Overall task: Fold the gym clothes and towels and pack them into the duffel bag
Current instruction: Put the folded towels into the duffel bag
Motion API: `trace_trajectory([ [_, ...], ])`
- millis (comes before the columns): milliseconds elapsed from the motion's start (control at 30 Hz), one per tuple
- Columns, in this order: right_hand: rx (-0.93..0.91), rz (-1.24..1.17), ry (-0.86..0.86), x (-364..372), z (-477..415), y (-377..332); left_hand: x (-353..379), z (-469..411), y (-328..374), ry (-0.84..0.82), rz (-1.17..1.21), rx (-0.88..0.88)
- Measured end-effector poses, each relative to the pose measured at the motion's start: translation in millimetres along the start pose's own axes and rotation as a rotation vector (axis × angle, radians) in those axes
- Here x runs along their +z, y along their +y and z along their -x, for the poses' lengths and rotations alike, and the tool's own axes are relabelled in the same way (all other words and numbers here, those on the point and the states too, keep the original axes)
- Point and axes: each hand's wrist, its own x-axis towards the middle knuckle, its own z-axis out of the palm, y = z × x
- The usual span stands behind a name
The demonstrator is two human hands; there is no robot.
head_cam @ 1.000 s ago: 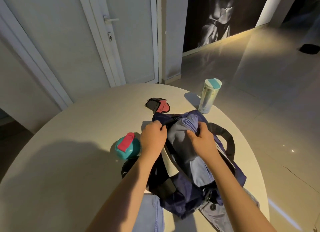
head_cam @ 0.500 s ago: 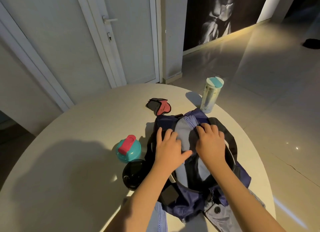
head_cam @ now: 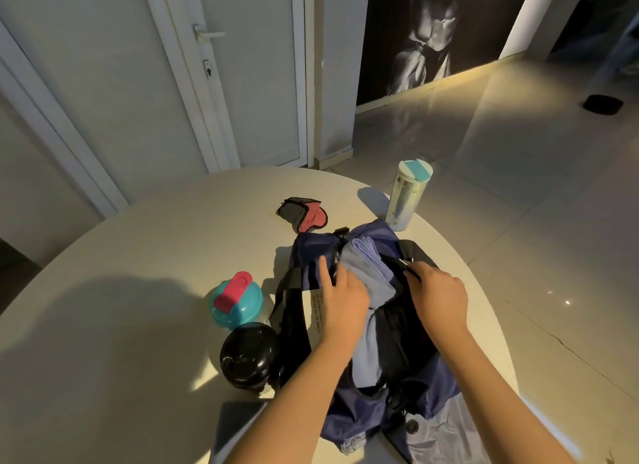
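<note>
A navy duffel bag (head_cam: pixel 377 411) with black straps lies open on the round white table (head_cam: pixel 121 325), near its right edge. A light blue folded cloth (head_cam: pixel 371 270) sits in the bag's opening. My left hand (head_cam: pixel 340 299) lies on the bag's left side with fingers spread and straight, touching the cloth's edge. My right hand (head_cam: pixel 437 299) grips the black rim of the bag's right side. A grey garment (head_cam: pixel 446 432) lies partly under the bag at the near edge.
A teal bottle with a pink lid (head_cam: pixel 235 299) and a black lidded bottle (head_cam: pixel 250 354) stand left of the bag. A pale tumbler with a teal cap (head_cam: pixel 408 195) stands behind it. A grey and pink glove (head_cam: pixel 302 213) lies mid-table. Another grey cloth (head_cam: pixel 238 425) lies at the near edge.
Both hands were pressing the blue cloth down into the bag. Now they have moved apart: the left onto the bag's left side, the right to the black rim.
</note>
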Motion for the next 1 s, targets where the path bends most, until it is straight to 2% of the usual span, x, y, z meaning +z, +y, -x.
trace_trajectory([
  [167,0.021,-0.079,-0.011,-2,-6,6,9,-6,-9,0.093,-0.001,0.133],
  [333,0.044,-0.129,-0.011,-3,-4,5,31,-3,-15,-0.070,-0.031,0.273],
  [500,0.029,-0.169,-0.036,-8,-4,4,20,-11,-7,-0.086,0.070,0.229],
  [800,0.018,-0.205,-0.052,-3,4,8,32,-31,2,-0.264,0.097,0.215],
  [900,0.028,-0.204,-0.072,-2,5,14,32,-30,1,-0.256,0.105,0.218],
  [1000,0.009,-0.190,-0.074,-1,8,17,32,-22,1,-0.181,0.132,0.234],
])
